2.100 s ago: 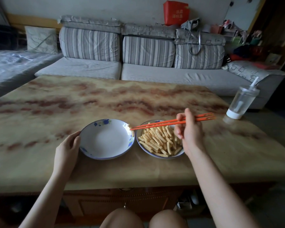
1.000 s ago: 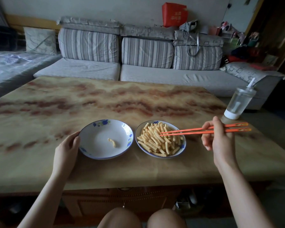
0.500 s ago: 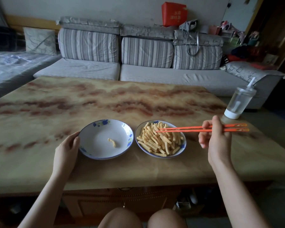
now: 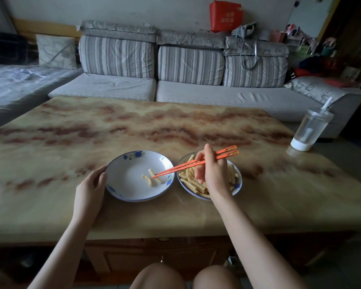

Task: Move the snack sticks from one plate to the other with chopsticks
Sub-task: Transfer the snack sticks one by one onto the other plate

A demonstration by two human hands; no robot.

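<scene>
On the worktop (image 4: 71, 132), the left hand (image 4: 90, 188) is holding the rim of the nearly bare plate (image 4: 129, 190), while most snack sticks (image 4: 188, 181) are lying in the full plate (image 4: 238, 183) beside it. The right hand (image 4: 213, 174) is keeping its grip around the chopsticks (image 4: 181, 166), tips narrow and touching one of the two moved sticks (image 4: 147, 180). Parting them low and gently is probably what is keeping it from bouncing out.

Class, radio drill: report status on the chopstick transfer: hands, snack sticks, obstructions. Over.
Left hand holds left plate rim. Right hand grips chopsticks, tips over left plate. Two snack sticks there; right plate piled. Nothing in the way.
</scene>
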